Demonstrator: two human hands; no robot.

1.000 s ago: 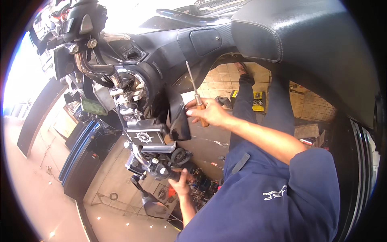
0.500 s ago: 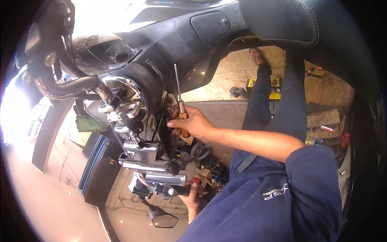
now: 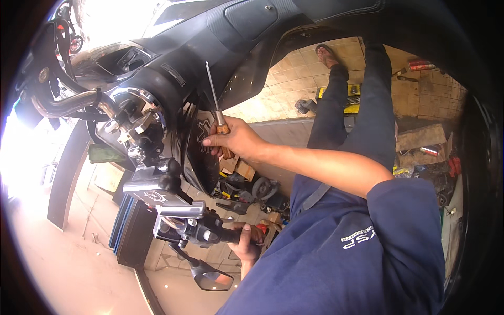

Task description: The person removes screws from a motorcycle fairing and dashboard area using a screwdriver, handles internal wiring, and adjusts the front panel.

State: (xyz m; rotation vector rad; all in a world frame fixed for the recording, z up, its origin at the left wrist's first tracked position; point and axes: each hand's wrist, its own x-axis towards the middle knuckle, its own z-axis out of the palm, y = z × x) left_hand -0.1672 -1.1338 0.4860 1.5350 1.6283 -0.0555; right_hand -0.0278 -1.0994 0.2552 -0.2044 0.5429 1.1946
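Motorcycle front [image 3: 157, 100] fills upper left of frame: black fairing, chrome headlight ring. Left hand [image 3: 247, 242], lower centre, grip wrapped round handlebar end [image 3: 223, 236]; mirror [image 3: 212, 278] hangs below. Right hand [image 3: 236, 139], centre, grip pinching a screwdriver [image 3: 218, 118] at its wooden handle, shaft pointing up. Judged: light, stiff tool; handle is the hold, steel shaft slippery.

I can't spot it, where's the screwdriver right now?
In the head view, left of centre: the screwdriver is in the right hand, shaft pointing up, beside the scooter's black front panel.
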